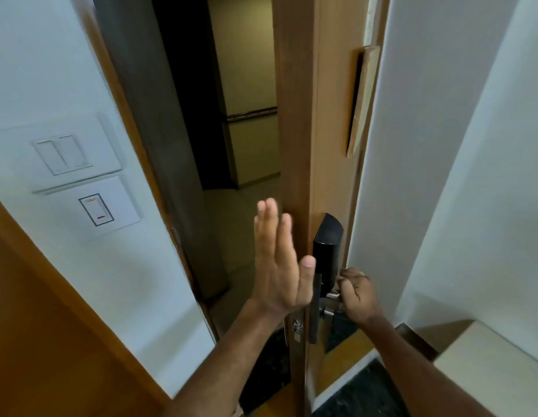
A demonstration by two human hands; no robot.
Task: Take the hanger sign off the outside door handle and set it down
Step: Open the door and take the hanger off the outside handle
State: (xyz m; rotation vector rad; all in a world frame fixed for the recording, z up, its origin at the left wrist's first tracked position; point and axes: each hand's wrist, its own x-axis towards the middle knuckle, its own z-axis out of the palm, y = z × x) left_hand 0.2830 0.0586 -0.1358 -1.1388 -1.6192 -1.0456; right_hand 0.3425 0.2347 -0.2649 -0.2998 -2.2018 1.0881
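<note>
The left hand (276, 260) is flat and fully open, fingers straight and together, pointing to 12 o'clock beside the door (294, 115) edge; it holds nothing. At 3 o'clock from it, the right hand (356, 291) is a closed fist around the shiny metal handle (332, 296). The door is smooth brown wood, the lock (326, 248) matte black with a rounded top. The sign cannot be seen.

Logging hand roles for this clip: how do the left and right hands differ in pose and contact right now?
The left hand is open, fingers straight and pointing up by the door edge; the right hand is curled shut on the inside handle. The left grips nothing; the right grips metal. Both are bare and near the lock.
</note>
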